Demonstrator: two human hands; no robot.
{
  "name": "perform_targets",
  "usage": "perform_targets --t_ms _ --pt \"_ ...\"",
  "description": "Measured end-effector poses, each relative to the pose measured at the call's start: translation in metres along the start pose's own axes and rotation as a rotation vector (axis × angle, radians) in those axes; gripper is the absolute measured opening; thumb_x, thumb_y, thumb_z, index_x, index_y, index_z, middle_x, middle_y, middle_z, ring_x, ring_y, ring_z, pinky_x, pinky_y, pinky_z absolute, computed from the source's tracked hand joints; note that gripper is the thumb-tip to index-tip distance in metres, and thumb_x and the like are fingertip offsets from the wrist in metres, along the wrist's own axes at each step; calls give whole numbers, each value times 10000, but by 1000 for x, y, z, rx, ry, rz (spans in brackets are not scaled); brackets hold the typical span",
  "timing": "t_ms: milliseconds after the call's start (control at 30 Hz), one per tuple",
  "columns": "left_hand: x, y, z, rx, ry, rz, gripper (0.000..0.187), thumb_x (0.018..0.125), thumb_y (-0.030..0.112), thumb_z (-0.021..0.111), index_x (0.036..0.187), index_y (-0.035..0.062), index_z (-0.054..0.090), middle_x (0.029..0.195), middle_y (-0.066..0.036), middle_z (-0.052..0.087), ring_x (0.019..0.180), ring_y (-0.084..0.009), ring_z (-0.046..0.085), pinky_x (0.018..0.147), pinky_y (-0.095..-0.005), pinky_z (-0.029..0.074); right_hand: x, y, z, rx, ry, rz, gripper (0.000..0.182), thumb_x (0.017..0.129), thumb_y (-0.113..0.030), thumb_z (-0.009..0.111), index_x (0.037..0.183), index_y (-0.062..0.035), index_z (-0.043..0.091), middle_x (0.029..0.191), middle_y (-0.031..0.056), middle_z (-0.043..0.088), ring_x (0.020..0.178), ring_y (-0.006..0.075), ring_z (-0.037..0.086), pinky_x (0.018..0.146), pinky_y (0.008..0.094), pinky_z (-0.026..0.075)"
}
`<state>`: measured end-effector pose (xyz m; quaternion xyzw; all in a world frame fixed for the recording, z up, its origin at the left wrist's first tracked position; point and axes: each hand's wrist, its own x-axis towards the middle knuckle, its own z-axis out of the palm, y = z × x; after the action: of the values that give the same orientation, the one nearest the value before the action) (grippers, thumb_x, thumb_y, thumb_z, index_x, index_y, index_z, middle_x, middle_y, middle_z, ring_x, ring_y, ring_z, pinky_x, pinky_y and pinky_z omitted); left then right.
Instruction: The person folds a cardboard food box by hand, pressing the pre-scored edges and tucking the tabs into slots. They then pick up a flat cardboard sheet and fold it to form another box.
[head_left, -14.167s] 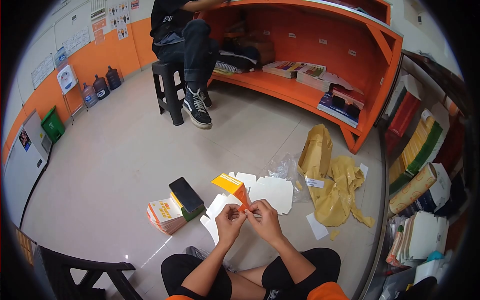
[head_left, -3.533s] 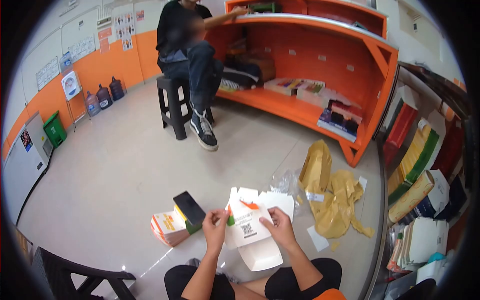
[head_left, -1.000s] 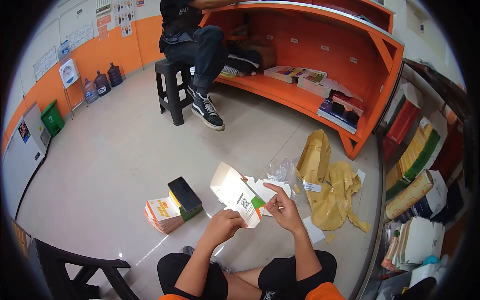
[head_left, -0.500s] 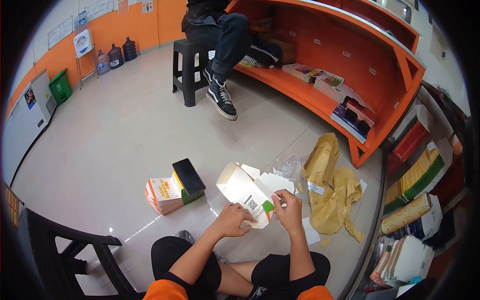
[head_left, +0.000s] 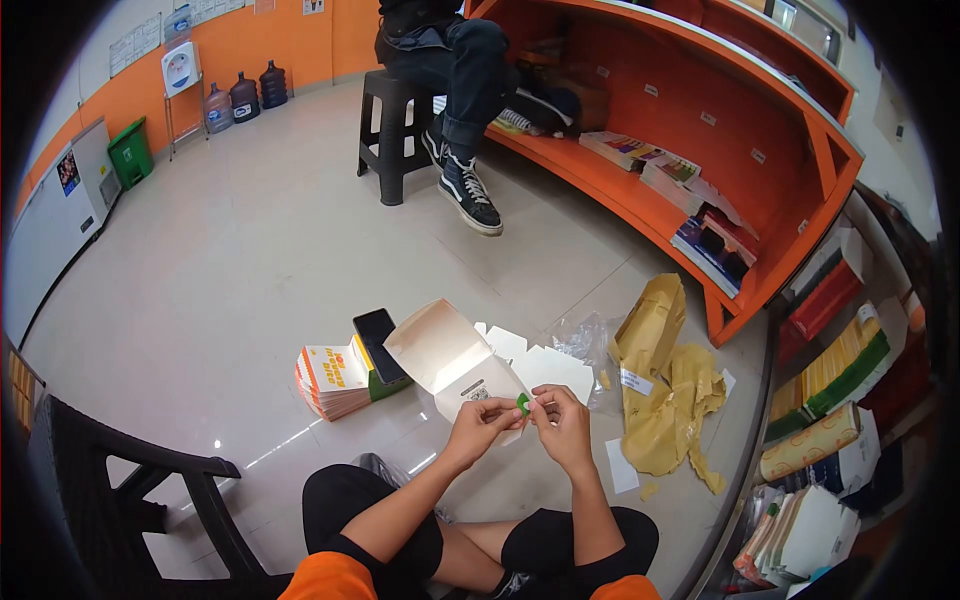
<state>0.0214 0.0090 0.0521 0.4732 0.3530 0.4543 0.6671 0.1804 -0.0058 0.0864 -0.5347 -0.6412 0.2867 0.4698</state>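
A partly folded white cardboard food box (head_left: 436, 350) stands over the floor in front of me, one wide panel raised and a QR code printed on another. My left hand (head_left: 480, 428) is closed, its fingertips pinching the near corner by a small green flap. On the other side of that corner, my right hand (head_left: 562, 425) also pinches the box, thumb and fingers together. Flat white cardboard (head_left: 555, 370) lies just behind it. To the left sits a stack of printed flat cartons (head_left: 333, 372), with a black phone (head_left: 376, 338) leaning at its right end.
Torn brown wrapping paper (head_left: 665, 400) and clear plastic (head_left: 582, 340) lie to the right. An orange shelf unit (head_left: 640, 205) holds booklets. Another person (head_left: 465, 90) sits on a black stool (head_left: 385, 140). A black chair (head_left: 140, 480) stands at near left; packed goods (head_left: 815, 530) line the right.
My left hand has moved right and up to the corner by the green flap. The box has turned, its wide panel now standing higher and further left. My right hand has shifted slightly left.
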Motion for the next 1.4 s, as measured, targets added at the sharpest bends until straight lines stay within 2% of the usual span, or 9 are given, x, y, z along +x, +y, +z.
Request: perform_targets --t_ms 100,600,800,967,1000,1167,1200,1300,1400 --pt "0 -3 0 -51 -15 5 248 871 73 656 1077 -63 640 950 -114 683 863 -138 643 823 -258 521 0 0 0 -7 14 9 76 846 -25 624 852 39 583 997 146 622 706 203 677 618 283 558" --pt "-1 -4 1 -122 38 62 244 861 74 667 1069 -50 638 927 -94 680 848 -132 642 795 -256 517 -1 4 11 100 24 -7 82 858 -34 622 847 40 588 910 105 607 715 168 655 648 275 541" --pt "-5 -1 2 -165 66 48 183 876 26 629 1026 -77 638 1030 -110 638 843 -152 638 829 -253 542 1 11 9 200 -38 -46 67 825 -9 658 825 50 626 928 103 603 759 150 645 657 273 547" --pt "-4 -14 -3 89 56 166 211 901 34 593 1071 -86 628 1112 -124 534 901 -177 639 836 -255 553 -2 4 8 52 -74 -22 66 804 4 672 841 50 643 941 120 597 764 186 650 675 290 546" --pt "-3 -14 -4 133 52 188 220 903 40 592 1080 -86 626 1123 -127 516 903 -179 637 843 -258 550 -3 2 10 8 -62 -55 74 805 7 667 861 50 647 958 124 592 772 203 648 683 298 544" --pt "-2 -7 -6 -223 105 61 226 899 75 613 1068 -71 647 1053 -99 610 866 -134 624 830 -249 531 -6 -14 18 -125 -54 -166 141 820 13 633 954 43 664 1058 137 557 862 270 629 744 335 527" --pt "-1 -5 -7 -299 115 16 223 898 81 617 1061 -67 653 1034 -93 629 858 -125 621 823 -245 527 -6 -16 16 -164 -101 -181 197 834 2 618 1025 30 659 1120 131 531 928 269 608 782 357 516" --pt "0 -5 -10 -256 210 -10 207 889 84 632 1046 -47 664 969 -76 664 834 -108 616 783 -229 521 -7 -20 14 -94 -116 -173 255 832 -1 612 1087 13 610 1114 131 523 934 268 597 800 364 505" --pt "0 -4 -14 -292 250 -52 184 883 84 634 1001 -55 657 935 -77 649 818 -103 611 784 -234 520 -4 -4 20 -6 -29 -91 299 836 -34 618 1131 -57 568 1133 103 528 955 225 603 783 341 510"
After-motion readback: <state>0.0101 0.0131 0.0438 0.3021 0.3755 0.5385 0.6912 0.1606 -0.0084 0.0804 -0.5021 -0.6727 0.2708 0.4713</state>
